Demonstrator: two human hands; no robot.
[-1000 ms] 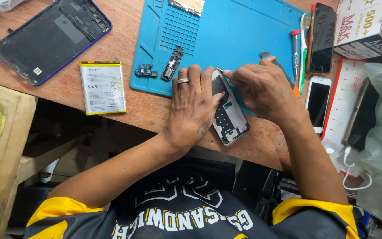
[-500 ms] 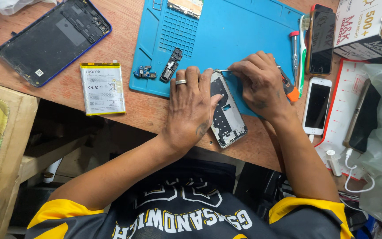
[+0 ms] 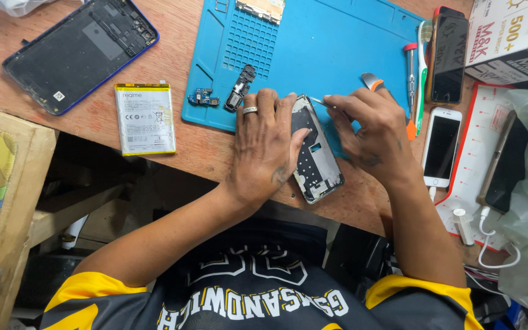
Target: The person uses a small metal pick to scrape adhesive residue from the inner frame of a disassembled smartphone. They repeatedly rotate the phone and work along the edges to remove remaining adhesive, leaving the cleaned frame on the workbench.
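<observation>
Head view: I look down on an opened phone frame [image 3: 316,156] lying at the near edge of the table [image 3: 184,150], its long axis running from the near edge up and slightly left, its far end resting on the near-right part of the blue work mat [image 3: 337,49]. My left hand [image 3: 264,150] lies flat on the frame's left side, fingers spread toward the mat, a ring on one finger, pinning the frame down; it holds nothing else. My right hand [image 3: 368,125] sits just right of the frame's far end, its grip narrow, pinching a thin metal tool [image 3: 320,102] whose tip points left and meets the frame's top corner. The right hand is the nearer to that corner; the left covers the middle.

On the mat's near-left part lie two small dark parts [image 3: 224,95], just beyond my left fingertips. A battery [image 3: 145,118] rests near the table's near edge, left of the mat, and a back cover [image 3: 80,52] lies toward the far-left corner. To the right stand a screwdriver [image 3: 410,76], a dark phone [image 3: 449,58] and a white phone [image 3: 441,146], well clear of the tool's path. Nothing lies between the tool tip and the frame.
</observation>
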